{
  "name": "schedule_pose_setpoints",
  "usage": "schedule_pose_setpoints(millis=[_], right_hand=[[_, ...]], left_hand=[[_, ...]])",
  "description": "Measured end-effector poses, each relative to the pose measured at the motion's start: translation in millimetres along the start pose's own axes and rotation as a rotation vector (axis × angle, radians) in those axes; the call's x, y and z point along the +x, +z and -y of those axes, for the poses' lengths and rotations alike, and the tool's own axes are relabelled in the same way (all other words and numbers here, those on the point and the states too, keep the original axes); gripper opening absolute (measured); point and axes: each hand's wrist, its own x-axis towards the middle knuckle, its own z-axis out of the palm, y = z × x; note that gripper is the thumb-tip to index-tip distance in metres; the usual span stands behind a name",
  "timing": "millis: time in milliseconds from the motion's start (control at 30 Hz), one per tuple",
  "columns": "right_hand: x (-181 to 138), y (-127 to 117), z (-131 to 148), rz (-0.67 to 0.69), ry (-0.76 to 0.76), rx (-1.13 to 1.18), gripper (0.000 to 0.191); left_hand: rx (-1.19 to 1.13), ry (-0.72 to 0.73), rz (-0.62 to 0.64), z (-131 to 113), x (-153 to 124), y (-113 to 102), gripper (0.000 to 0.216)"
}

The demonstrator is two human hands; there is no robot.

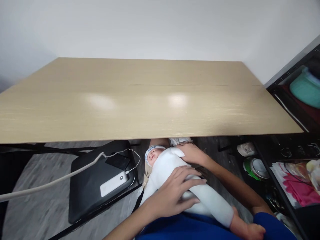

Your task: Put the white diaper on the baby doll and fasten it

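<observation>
Across the lap, below the table edge, lies a baby doll (168, 166) in a white suit and a printed headband, its head toward the upper left and its bare foot at the lower right. My left hand (178, 188) rests on the doll's lower body near the leg, fingers spread and holding nothing. On the doll's far side, my right hand (191, 153) is closed around its white-sleeved arm; some fingertips are hidden. Behind that hand, a crumpled white cloth (180, 140) shows partly under the table edge.
A wooden table (150, 113) spans the view ahead. To the left, a black stool (87, 186) holds a white power bank (113, 184) and a dark phone (120, 161), with a white cable (75, 171) running across. On the right stands a shelf with a pink cloth (303, 190) and a teal container (306, 88).
</observation>
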Motion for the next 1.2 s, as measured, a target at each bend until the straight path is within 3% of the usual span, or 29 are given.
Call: schedule_pose_setpoints(millis=[133, 200, 267, 367, 467, 600, 733, 933, 1067, 1200], right_hand=[[-6, 3, 4, -0.056, -0.011, -0.003, 0.02], [-7, 5, 5, -0.073, -0.016, 0.001, 0.019], [-5, 7, 5, -0.079, -0.023, 0.006, 0.019], [0, 9, 5, -0.08, -0.038, 0.013, 0.019], [3, 6, 7, -0.081, -0.057, 0.02, 0.017], [2, -7, 16, -0.103, -0.11, 0.044, 0.015], [-7, -26, 24, -0.177, -0.182, 0.05, 0.014], [-24, -50, 23, -0.31, -0.226, 0.086, 0.018], [-37, -65, 18, -0.389, -0.21, 0.142, 0.03], [-52, -84, 7, -0.491, -0.151, 0.158, 0.042]], left_hand=[[0.043, -0.095, -0.264, 30, -45, 4, 0.032], [0.051, -0.269, -0.489, 54, -73, 10, 0.035], [0.03, -0.518, -0.63, 79, -100, 15, 0.039], [-0.097, -0.833, -0.603, 106, -133, 22, 0.056], [-0.262, -0.975, -0.48, 110, -148, 32, 0.069], [-0.337, -0.864, -0.497, 89, -140, 44, 0.079], [-0.338, -0.808, -0.528, 66, -128, 37, 0.06], [-0.266, -0.772, -0.543, 45, -125, -4, 0.063], [-0.229, -0.747, -0.525, 31, -120, -30, 0.067], [-0.139, -0.685, -0.367, 23, -98, -67, 0.068]])
